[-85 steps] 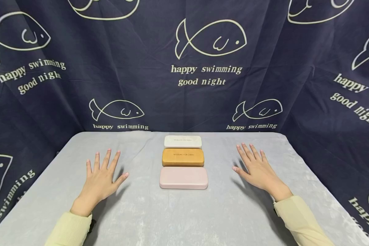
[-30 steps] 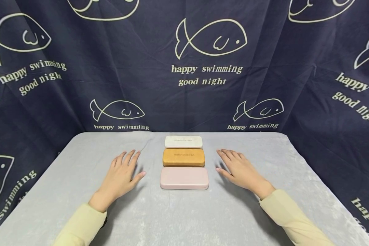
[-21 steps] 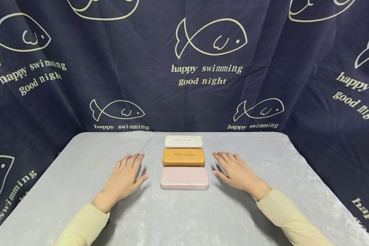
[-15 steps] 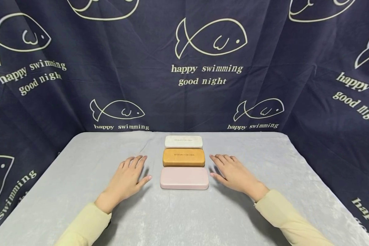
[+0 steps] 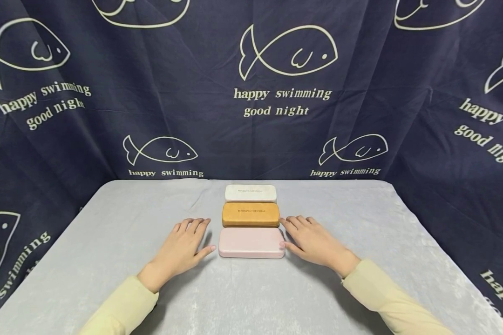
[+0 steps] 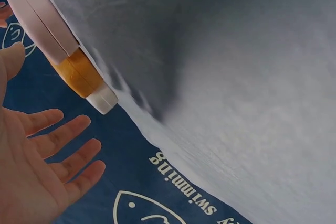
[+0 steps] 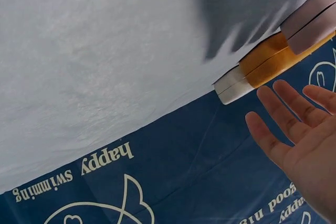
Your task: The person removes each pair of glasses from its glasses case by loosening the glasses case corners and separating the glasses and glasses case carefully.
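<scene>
Three glasses cases lie in a row in the head view: a white one (image 5: 250, 192) at the back, a mustard-yellow one (image 5: 250, 214) in the middle and a pink one (image 5: 251, 242) in front, all with lids down. My left hand (image 5: 179, 249) hovers just left of the pink case, fingers extended and slightly spread, apart from it. At the other side, my right hand (image 5: 316, 242) has its thumb tip over the pink case's right edge; whether it touches, I cannot tell. Both wrist views show bare palms and extended fingers beside the case ends, holding nothing.
A pale grey-blue cloth (image 5: 251, 298) covers the table under the cases. Behind and at the sides hangs a dark blue curtain (image 5: 209, 125) printed with fish and lettering. The table's back edge runs close behind the white case.
Both hands have moved inward from the table's sides toward the cases, with fingers less spread than at first. The cases have stayed in place.
</scene>
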The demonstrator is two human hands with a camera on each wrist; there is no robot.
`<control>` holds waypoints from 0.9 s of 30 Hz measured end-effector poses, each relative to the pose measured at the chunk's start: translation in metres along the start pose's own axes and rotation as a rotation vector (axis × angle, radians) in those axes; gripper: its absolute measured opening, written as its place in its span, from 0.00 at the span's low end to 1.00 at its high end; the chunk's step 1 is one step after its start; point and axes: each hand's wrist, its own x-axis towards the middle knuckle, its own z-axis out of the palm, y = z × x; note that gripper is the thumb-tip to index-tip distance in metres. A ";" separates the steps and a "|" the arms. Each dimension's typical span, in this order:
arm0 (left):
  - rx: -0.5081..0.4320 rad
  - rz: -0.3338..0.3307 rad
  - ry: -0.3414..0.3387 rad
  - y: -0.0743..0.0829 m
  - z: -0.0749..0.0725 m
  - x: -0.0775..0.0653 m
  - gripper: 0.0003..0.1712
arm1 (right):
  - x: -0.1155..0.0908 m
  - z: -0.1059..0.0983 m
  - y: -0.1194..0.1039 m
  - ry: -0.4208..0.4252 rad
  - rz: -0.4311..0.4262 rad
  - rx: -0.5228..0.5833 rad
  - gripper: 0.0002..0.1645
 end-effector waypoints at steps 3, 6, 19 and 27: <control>-0.010 0.014 0.000 0.002 0.001 0.001 0.40 | 0.001 0.001 -0.002 -0.006 -0.018 -0.017 0.35; -0.017 0.032 -0.001 0.004 0.001 0.003 0.39 | 0.001 0.003 -0.004 -0.010 -0.032 -0.022 0.36; -0.045 0.075 -0.042 0.011 0.010 0.005 0.44 | 0.004 0.010 -0.011 -0.037 -0.053 0.019 0.40; -0.065 0.114 -0.067 0.013 0.012 0.010 0.45 | 0.004 0.013 -0.012 -0.045 -0.069 0.029 0.44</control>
